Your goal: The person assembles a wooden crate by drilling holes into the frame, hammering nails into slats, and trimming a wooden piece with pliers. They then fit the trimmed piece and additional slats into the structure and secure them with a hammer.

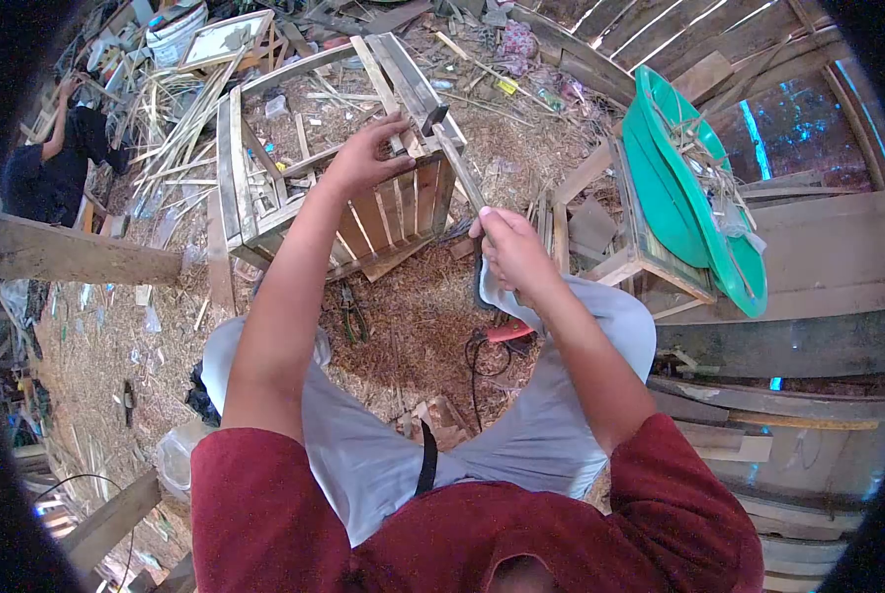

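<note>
A slatted wooden crate [264, 219] stands on the ground in front of my knees. My left hand [363, 158] grips the crate's near right corner, fingers curved over a top slat and thumb lower down. In my right hand [514, 252] is a hammer [462, 173], held near the end of its wooden handle. Its dark head is at that same corner, just right of my left fingers; whether it touches the wood I cannot tell. Pliers [353, 316] lie on the ground below the crate. A red-handled corded tool [507, 332] lies by my right knee.
Green plastic basins [674, 188] with wood scraps in them lean on a wooden frame [635, 252] at right. Thin sticks [190, 128] are heaped at far left, near another person [62, 158]. A wooden beam [86, 249] juts in from the left. Sawdust covers the ground.
</note>
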